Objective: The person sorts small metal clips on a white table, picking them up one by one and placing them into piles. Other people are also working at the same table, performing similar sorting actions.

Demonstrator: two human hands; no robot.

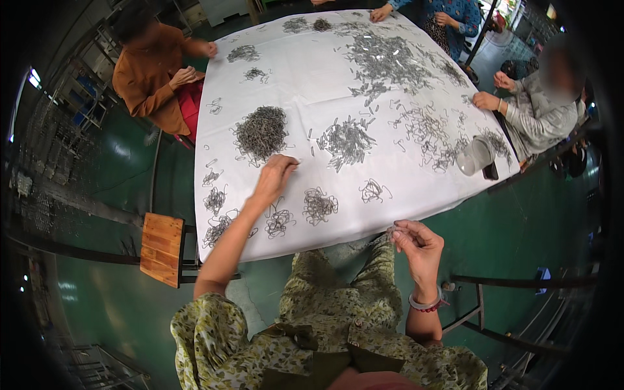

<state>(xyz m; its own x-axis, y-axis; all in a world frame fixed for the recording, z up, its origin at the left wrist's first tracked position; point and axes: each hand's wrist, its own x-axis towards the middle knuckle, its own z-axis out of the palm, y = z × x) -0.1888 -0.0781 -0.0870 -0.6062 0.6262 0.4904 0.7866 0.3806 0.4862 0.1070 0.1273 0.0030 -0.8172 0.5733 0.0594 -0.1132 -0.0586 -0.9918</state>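
Note:
My left hand (pixel 276 175) is over the white table, its fingers pinched together; whatever sits between the fingertips is too small to make out. Just beyond it lies a dense pile of dark bent wire hooks (pixel 261 132). To the right of that hand, small grey elongated pieces (pixel 346 142) form a loose heap. My right hand (pixel 419 246) is raised at the table's near edge, thumb and fingers closed on a small greyish thing whose kind I cannot tell. Smaller clusters of curved wires (pixel 320 205) lie along the near side, with another cluster (pixel 373 190) farther right.
A white cloth covers the table (pixel 312 71). A translucent tub (pixel 476 156) stands near the right edge, beside scattered wires (pixel 426 133). Grey pieces (pixel 390 62) spread across the far side. Co-workers sit left, right and far. A wooden stool (pixel 162 249) is at left.

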